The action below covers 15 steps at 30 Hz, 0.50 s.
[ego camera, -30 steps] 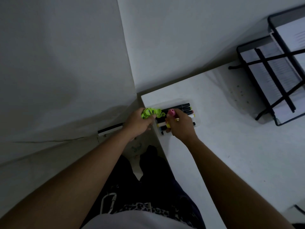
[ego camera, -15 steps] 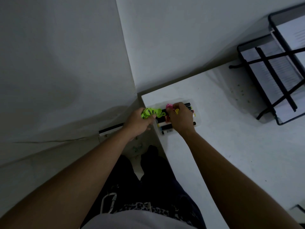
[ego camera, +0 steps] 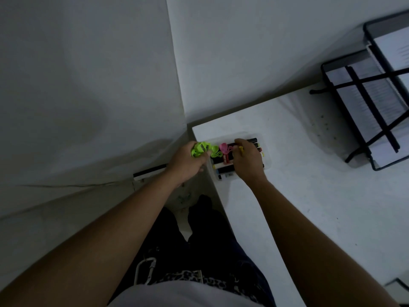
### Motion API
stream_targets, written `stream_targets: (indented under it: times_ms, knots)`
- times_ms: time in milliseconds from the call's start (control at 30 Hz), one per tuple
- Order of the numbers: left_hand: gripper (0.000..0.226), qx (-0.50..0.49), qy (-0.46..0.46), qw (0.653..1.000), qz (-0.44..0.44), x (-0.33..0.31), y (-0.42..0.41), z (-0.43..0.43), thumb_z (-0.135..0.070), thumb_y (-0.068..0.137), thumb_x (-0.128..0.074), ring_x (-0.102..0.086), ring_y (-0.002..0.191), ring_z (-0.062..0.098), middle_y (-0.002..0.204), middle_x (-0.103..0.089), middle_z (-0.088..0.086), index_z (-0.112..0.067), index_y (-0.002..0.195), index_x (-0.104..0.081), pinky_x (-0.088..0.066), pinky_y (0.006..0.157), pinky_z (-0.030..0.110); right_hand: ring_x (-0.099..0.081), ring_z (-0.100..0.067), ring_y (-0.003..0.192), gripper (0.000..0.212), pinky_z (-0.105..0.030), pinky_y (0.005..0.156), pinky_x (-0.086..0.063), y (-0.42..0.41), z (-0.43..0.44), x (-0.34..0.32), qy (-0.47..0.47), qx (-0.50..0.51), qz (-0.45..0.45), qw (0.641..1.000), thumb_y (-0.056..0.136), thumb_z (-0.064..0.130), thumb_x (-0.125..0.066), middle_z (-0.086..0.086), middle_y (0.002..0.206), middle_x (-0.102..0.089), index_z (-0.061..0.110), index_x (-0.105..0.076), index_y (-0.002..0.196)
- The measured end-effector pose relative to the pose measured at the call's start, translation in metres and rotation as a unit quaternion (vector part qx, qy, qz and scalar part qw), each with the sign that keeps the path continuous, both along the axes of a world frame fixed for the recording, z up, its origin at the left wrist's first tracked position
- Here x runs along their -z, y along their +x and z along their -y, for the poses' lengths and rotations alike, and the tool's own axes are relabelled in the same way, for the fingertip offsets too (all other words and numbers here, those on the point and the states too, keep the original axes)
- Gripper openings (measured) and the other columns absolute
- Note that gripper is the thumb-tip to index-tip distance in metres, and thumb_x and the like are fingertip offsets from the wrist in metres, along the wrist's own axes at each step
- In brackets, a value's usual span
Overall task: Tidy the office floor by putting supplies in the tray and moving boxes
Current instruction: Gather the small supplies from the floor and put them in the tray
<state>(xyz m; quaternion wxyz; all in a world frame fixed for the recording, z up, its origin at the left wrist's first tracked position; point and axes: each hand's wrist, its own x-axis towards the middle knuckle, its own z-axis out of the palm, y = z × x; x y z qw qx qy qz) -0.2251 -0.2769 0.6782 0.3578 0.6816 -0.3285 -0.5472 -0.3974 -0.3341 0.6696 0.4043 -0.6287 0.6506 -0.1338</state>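
Note:
A clear plastic tray sits at the near-left corner of the white desk and holds several black markers. My left hand grips a bunch of bright green clips at the tray's left edge. My right hand hovers over the tray with its fingers curled, a small yellow piece showing at the fingertips. A pink clip lies on the markers just left of my right hand's fingers. Whether the fingers touch it is unclear.
A black wire paper tray with printed sheets stands at the desk's back right. White walls meet in a corner right behind the desk. My dark-trousered legs and a carabiner are below. A dark strip lies on the floor by the wall.
My right hand has shifted slightly left and forward over the tray. The pink clip now lies on the markers beside its fingers. My left hand has kept the green clips in place.

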Motion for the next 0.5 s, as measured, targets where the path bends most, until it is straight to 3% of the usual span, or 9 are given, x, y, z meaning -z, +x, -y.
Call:
stream_targets:
  times_ms: [167, 267, 333, 400, 500]
  knots:
    - [0.009, 0.002, 0.005, 1.000, 0.002, 0.001, -0.002, 0.000, -0.030, 0.086, -0.068, -0.069, 0.074, 0.013, 0.083, -0.069, -0.002, -0.031, 0.086, -0.059, -0.059, 0.062, 0.026, -0.048, -0.026, 0.125, 0.041, -0.032, 0.102, -0.040, -0.010, -0.002, 0.000, -0.016, -0.058, -0.024, 0.998, 0.099, 0.010, -0.042, -0.013, 0.137, -0.049, 0.008, -0.043, 0.140]
    - [0.009, 0.013, 0.012, 1.000, 0.011, 0.004, -0.002, -0.002, -0.034, 0.085, -0.068, -0.071, 0.076, 0.017, 0.085, -0.070, -0.002, -0.031, 0.087, -0.059, -0.060, 0.065, 0.031, -0.054, -0.023, 0.112, 0.042, -0.029, 0.092, -0.045, -0.013, -0.003, 0.000, -0.016, -0.035, -0.025, 0.999, 0.091, 0.017, -0.060, -0.010, 0.128, -0.052, 0.012, -0.049, 0.131]
    - [0.011, 0.016, 0.019, 1.000, 0.011, 0.007, -0.001, -0.004, -0.035, 0.084, -0.068, -0.071, 0.077, 0.019, 0.085, -0.070, -0.002, -0.031, 0.089, -0.059, -0.060, 0.068, 0.034, -0.059, -0.020, 0.097, 0.034, -0.025, 0.080, -0.051, -0.015, -0.006, -0.001, -0.018, -0.007, -0.024, 1.000, 0.086, 0.021, -0.068, -0.004, 0.110, -0.058, 0.014, -0.054, 0.116]
    - [0.011, 0.022, 0.021, 1.000, 0.008, 0.008, -0.001, -0.006, -0.035, 0.085, -0.068, -0.070, 0.077, 0.016, 0.085, -0.069, -0.003, -0.032, 0.090, -0.058, -0.060, 0.067, 0.033, -0.058, -0.011, 0.081, 0.026, -0.016, 0.065, -0.047, -0.018, -0.011, -0.002, -0.015, 0.005, -0.004, 1.000, 0.085, 0.022, -0.070, 0.006, 0.089, -0.058, 0.015, -0.057, 0.107]
    - [0.011, 0.029, 0.026, 0.999, 0.016, 0.009, 0.000, -0.008, -0.033, 0.086, -0.067, -0.070, 0.079, 0.016, 0.086, -0.069, -0.001, -0.030, 0.092, -0.058, -0.060, 0.068, 0.033, -0.057, -0.007, 0.077, 0.020, -0.008, 0.063, -0.042, -0.016, -0.018, -0.003, -0.011, -0.021, 0.023, 0.999, 0.086, 0.021, -0.070, 0.005, 0.089, -0.061, 0.014, -0.060, 0.102]
